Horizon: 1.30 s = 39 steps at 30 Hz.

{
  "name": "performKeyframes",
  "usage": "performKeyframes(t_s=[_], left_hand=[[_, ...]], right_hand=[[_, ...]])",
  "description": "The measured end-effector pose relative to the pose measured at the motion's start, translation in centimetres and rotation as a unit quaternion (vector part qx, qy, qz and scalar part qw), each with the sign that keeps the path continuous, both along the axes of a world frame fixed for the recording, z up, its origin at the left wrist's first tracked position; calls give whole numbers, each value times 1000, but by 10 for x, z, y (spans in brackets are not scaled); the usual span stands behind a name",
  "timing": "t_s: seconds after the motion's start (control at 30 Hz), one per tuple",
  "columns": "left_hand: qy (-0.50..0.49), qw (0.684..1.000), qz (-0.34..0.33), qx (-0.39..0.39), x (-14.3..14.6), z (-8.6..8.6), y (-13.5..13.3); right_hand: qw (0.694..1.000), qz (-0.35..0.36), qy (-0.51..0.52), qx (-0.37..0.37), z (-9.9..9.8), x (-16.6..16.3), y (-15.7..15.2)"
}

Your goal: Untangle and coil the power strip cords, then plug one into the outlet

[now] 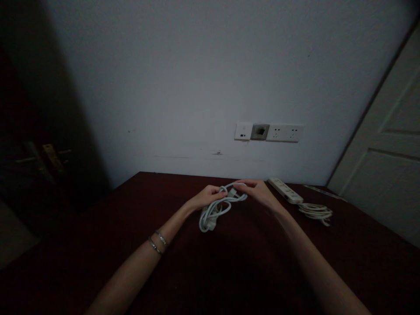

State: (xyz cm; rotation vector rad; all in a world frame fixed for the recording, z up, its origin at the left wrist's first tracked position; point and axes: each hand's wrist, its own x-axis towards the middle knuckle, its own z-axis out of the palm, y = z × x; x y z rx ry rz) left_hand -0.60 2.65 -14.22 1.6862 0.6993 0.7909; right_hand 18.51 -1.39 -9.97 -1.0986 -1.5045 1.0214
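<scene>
A looped white power cord (215, 209) is between my two hands, over the dark red table. My left hand (208, 197) grips its coils with the thumb laid across them. Thumb and fingers of my right hand (254, 190) are closed on the loop at the right end. A white plug (232, 192) shows among the strands between the hands. Below my left hand hangs or rests a pale block-shaped piece (211, 224), partly behind the loops; its kind is hard to make out in the dim light.
A white power strip (285, 190) lies on the dark red table (157, 183) beyond my right forearm, its coiled cord (316, 212) beside it. Wall sockets (284, 133) sit above the table's back edge. Doors stand at the left and the right (390, 144).
</scene>
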Motion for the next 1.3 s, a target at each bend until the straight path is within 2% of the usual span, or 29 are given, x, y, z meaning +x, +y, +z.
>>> performKeyframes(t_s=[0.23,0.4,0.53,0.8,1.03,1.3], left_hand=[[-61,997,-16,-48,1,-3,-2],[-88,994,-20,-61,2,-4,-1],[-100,992,-20,-73,2,-6,1],[-136,976,-10,-168,3,1,-1],[-109,983,-15,-150,3,15,-10],[-129,967,-16,-220,9,13,-11]], right_hand=[[992,-23,-84,89,-2,-5,2],[981,-71,-119,139,-9,-8,4],[975,-99,-122,157,-11,-11,3],[965,-139,-121,188,-12,-13,2],[942,-175,-165,233,-10,-16,-5],[940,-184,-145,248,-15,-23,-5]])
